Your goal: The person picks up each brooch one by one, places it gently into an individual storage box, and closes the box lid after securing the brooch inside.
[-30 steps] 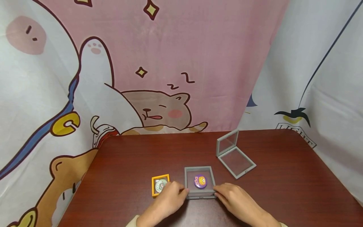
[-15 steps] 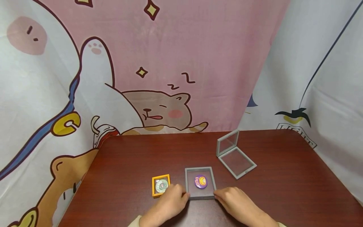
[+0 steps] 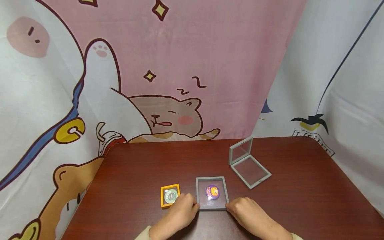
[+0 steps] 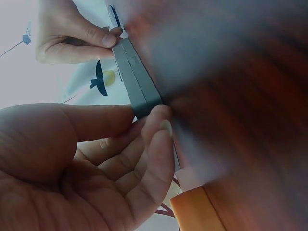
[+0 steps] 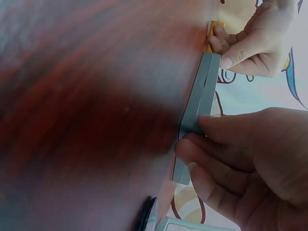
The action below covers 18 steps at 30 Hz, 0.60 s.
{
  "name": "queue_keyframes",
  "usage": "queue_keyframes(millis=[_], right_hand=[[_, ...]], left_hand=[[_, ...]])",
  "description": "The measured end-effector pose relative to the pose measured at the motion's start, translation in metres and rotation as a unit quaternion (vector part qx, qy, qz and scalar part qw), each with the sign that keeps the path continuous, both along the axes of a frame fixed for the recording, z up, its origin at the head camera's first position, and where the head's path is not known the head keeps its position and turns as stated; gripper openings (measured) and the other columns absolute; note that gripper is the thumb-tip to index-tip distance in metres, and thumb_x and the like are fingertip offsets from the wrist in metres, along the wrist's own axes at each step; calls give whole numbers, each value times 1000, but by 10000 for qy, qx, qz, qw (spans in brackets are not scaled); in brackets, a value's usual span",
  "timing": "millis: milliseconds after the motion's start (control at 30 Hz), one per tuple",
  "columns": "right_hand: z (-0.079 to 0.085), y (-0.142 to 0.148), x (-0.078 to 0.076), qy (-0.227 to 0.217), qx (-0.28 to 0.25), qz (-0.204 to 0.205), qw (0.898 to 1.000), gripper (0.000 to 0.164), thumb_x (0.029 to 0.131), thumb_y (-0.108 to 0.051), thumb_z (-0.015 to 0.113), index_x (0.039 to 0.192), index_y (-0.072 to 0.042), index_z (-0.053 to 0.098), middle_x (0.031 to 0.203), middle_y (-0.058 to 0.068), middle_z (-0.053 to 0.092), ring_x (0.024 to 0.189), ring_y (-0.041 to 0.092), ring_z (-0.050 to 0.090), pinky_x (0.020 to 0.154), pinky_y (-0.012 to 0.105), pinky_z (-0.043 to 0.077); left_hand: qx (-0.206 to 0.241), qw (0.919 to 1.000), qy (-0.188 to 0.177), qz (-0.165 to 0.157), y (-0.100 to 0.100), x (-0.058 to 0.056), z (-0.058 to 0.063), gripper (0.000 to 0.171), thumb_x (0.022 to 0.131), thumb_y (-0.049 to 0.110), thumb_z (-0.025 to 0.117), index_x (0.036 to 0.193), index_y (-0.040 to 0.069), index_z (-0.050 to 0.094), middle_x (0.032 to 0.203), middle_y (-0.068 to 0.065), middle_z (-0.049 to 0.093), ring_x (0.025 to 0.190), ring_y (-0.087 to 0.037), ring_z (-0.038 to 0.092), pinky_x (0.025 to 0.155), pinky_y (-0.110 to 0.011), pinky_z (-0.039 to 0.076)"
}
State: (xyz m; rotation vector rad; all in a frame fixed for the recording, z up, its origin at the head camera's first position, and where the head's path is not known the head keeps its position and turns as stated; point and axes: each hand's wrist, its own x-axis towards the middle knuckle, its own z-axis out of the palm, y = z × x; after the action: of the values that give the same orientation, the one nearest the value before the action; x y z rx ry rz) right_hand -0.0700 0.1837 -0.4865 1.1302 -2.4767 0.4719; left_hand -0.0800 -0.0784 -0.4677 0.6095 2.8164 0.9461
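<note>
Tabletop [image 3: 135,173]: red-brown, with a cartoon curtain [image 3: 234,66] behind.
Grey case [image 3: 213,209]: closed on it between our hands, purple badge [image 3: 212,192] inside.
Left hand [image 3: 183,211]: we pinch the near left corner.
Right hand [image 3: 247,211]: we pinch the near right corner.
Yellow frame [image 3: 162,198]: just beside our left hand.
Open case [image 3: 261,181]: farther back, right.

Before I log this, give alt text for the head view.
A person's left-hand grip and right-hand grip hold the near corners of a closed gray frame containing a purple badge on a brown table. A yellow frame lies left; an open gray frame sits farther back, right.
</note>
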Motion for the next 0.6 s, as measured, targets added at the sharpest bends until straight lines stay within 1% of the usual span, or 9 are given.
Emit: queue_keyframes(millis=[100,167,233,300,400,467,600], right_hand=[[2,0,0,23,58,45,10000,42,80,-1,81,67,-23,48,61,-17,49,57,-2,52,47,22,36],[4,3,0,-74,51,4,10000,33,81,-2,82,71,-21,57,65,-17,56,61,-1,56,50,22,41],[8,8,0,-179,25,-116,9998,22,82,-5,83,78,-19,67,72,-16,62,67,0,61,54,24,47],[12,14,0,-247,-19,-285,9993,16,82,-8,85,88,-16,73,80,-14,68,73,3,66,60,28,53],[17,24,1,-165,20,-604,9980,20,81,-15,89,96,-14,77,89,-10,71,82,8,69,67,33,57],[19,32,2,-195,101,-817,9964,25,81,-20,90,101,-13,77,96,-7,73,88,12,70,72,35,58],[20,46,6,-446,311,-1251,9907,38,81,-30,91,111,-11,77,109,0,74,99,18,70,77,39,59]], left_hand=[[-56,10000,59,-5,0,-1,0,46,93,9,76,52,17,57,51,15,42,52,-2,37,49,-23,37],[-81,9999,71,-21,1,-2,0,44,93,9,76,53,16,60,51,14,44,52,-2,39,49,-24,38],[-87,9999,68,-33,1,-2,0,42,93,9,76,54,15,63,51,14,45,53,-2,40,50,-24,38],[-93,9999,72,-36,1,-3,0,42,93,9,76,54,15,63,51,14,45,53,-2,40,49,-24,38],[-86,9999,74,-23,1,-2,0,44,93,10,77,53,16,61,51,14,44,52,-2,39,49,-24,38],[-81,9999,68,-14,0,-2,1,44,93,10,77,53,16,60,51,14,43,52,-2,38,49,-24,37],[-67,10000,-7,-37,0,-2,1,42,94,10,76,55,15,63,51,14,42,51,-2,37,48,-24,37]])
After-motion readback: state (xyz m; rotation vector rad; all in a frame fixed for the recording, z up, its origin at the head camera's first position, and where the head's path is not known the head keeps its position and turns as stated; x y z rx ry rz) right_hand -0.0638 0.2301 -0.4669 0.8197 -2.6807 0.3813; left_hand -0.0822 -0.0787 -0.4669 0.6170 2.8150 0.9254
